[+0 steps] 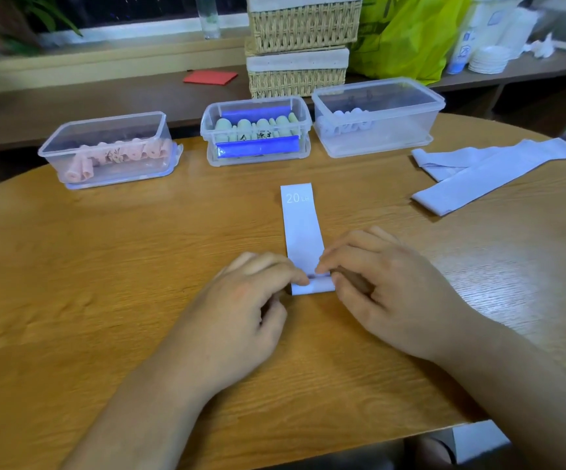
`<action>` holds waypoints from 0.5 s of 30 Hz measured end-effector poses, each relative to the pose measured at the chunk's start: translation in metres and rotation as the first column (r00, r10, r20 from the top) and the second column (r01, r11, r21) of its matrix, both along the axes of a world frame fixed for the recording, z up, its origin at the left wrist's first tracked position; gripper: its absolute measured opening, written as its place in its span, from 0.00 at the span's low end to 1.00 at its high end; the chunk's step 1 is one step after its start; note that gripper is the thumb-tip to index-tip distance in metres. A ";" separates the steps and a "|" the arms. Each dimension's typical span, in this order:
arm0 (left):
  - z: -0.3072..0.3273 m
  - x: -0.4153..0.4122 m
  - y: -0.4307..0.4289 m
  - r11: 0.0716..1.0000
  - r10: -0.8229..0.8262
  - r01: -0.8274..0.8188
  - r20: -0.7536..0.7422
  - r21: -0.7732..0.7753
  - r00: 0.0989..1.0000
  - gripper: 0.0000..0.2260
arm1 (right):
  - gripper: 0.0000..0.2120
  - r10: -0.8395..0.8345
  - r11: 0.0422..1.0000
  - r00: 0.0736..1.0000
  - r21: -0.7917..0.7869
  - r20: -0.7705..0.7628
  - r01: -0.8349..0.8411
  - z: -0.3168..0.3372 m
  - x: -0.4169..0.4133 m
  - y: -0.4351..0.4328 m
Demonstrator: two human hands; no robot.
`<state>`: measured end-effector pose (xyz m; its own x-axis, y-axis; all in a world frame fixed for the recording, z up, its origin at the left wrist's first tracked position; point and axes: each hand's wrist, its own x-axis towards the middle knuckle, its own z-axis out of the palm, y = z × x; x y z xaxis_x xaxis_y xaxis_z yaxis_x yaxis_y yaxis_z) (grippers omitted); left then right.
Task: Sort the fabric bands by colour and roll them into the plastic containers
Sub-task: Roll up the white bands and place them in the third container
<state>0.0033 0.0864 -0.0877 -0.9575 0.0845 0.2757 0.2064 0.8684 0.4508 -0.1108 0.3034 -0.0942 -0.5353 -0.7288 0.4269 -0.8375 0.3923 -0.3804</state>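
Left hand point(251, 293) and right hand point(376, 276) meet at the near end of the pale lilac 20 LB band point(300, 225) on the bench point(105, 266), fingers point(295, 274) curled close, pinching its small roll.

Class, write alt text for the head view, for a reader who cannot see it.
A left hand and right hand pinch the rolled near end of a pale band marked 20 LB on a wooden table. Beyond stand three clear boxes: pink rolls, green rolls, pale rolls. More pale bands lie flat at right.
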 end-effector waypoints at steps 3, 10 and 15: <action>-0.002 0.000 -0.001 1.000 0.013 -0.013 0.000 -0.008 1.000 0.20 | 0.09 0.002 1.000 1.000 0.023 0.005 -0.002 -0.001 -0.001 -0.001; -0.006 -0.003 0.000 0.998 0.042 -0.042 0.009 -0.038 0.999 0.20 | 0.10 -0.053 0.997 0.998 0.059 -0.015 0.054 -0.003 -0.002 -0.002; -0.005 -0.003 0.001 0.997 0.066 -0.066 0.011 -0.046 0.998 0.24 | 0.16 -0.109 0.988 0.993 0.105 -0.045 0.113 -0.005 -0.004 -0.003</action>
<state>0.0007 0.0876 -0.0925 -0.9647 0.0332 0.2611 0.1427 0.8997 0.4126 -0.1145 0.3004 -0.0996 -0.5998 -0.7084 0.3719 -0.7999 0.5202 -0.2993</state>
